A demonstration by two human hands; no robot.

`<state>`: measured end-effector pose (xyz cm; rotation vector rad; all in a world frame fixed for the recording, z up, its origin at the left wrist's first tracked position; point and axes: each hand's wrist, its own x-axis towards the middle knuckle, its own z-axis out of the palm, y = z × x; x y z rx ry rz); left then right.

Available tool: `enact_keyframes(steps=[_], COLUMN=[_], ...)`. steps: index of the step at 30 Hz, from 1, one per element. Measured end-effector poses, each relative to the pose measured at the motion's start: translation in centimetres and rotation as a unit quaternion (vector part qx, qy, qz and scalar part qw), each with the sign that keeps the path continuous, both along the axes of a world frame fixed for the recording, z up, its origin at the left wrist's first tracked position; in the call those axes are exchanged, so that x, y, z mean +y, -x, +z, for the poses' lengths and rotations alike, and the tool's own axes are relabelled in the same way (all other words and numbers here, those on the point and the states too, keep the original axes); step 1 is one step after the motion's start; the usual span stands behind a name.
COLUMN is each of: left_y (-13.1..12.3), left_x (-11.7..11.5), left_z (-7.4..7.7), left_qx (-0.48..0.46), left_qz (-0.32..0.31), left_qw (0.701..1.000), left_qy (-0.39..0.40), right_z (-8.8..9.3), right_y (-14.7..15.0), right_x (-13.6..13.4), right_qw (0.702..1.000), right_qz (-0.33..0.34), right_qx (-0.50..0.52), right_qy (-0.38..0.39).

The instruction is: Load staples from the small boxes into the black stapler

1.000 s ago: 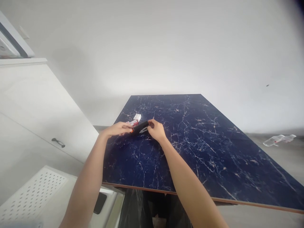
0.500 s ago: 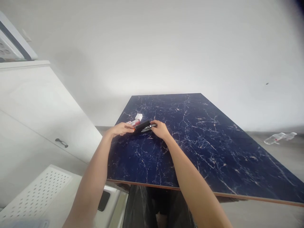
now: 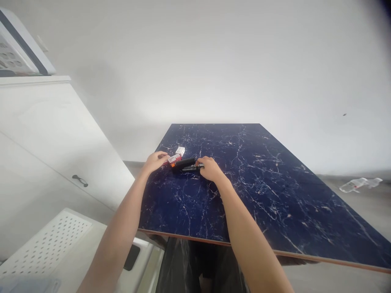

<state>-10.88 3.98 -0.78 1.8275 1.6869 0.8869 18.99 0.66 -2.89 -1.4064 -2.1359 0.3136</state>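
fingers (image 3: 200, 160) of r hand (image 3: 210, 168) pinching blk stapler (image 3: 184, 163), l hand (image 3: 155, 160) at red/wht box (image 3: 174, 159), grip unclear

Can't read the boxes (image 3: 174, 159) at all, way too tiny. Can't fully see the right end of the black thing (image 3: 185, 163) either, partly covered by the right hand (image 3: 209, 168). Can't tell gripping from touching at the left hand (image 3: 155, 161). Can't name the clear thing (image 3: 356, 185), too blurry. Also cut off: bench (image 3: 262, 195) at right, forearms (image 3: 114, 240) at bottom.
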Motion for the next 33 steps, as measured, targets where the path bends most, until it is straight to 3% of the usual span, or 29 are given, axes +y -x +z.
enact_keyframes(steps=[4,7,10,12,15,18,21,24,28,33], left_y=[-0.1,-0.3,-0.5,-0.7,-1.3,-2.2,-3.0,-3.3,-3.9,-5.9], left_x=[0.2,0.0,0.1,0.5,1.0,1.2,0.9,0.4,-0.1,-0.4], left_z=[-0.4,-0.3,-0.3,-0.4,-0.7,-0.9,-0.7,-0.2,0.1,-1.0], left_qx=[0.099,0.097,0.005,-0.108,-0.289,-0.393,-0.44,-0.47,-0.504,-0.455], left_qz=[-0.025,-0.037,-0.03,0.011,0.06,0.049,0.01,-0.034,-0.052,0.025], left_qw=[0.995,0.994,0.999,0.993,0.955,0.914,0.892,0.877,0.86,0.89], left_qy=[-0.013,-0.028,-0.043,-0.046,0.017,0.083,0.1,0.095,0.065,-0.02], right_z=[0.2,0.4,0.7,1.0,1.5,1.8,1.5,0.9,0.2,-0.1], right_y=[0.3,0.0,-0.8,-1.5,-2.3,-2.0,-1.0,0.5,2.7,4.4], right_x=[-0.5,-0.4,0.2,0.6,1.0,1.0,0.8,0.6,0.3,-0.3], right_qw=[1.0,0.999,0.988,0.973,0.97,0.976,0.978,0.977,0.94,0.888], right_qz=[-0.02,-0.027,-0.083,-0.146,-0.194,-0.164,-0.14,-0.075,0.003,-0.016], right_qx=[-0.021,0.033,0.131,0.179,0.14,0.043,0.026,0.087,0.208,0.325], right_qy=[-0.009,-0.001,-0.001,-0.006,0.044,0.137,0.153,0.182,0.272,0.325])
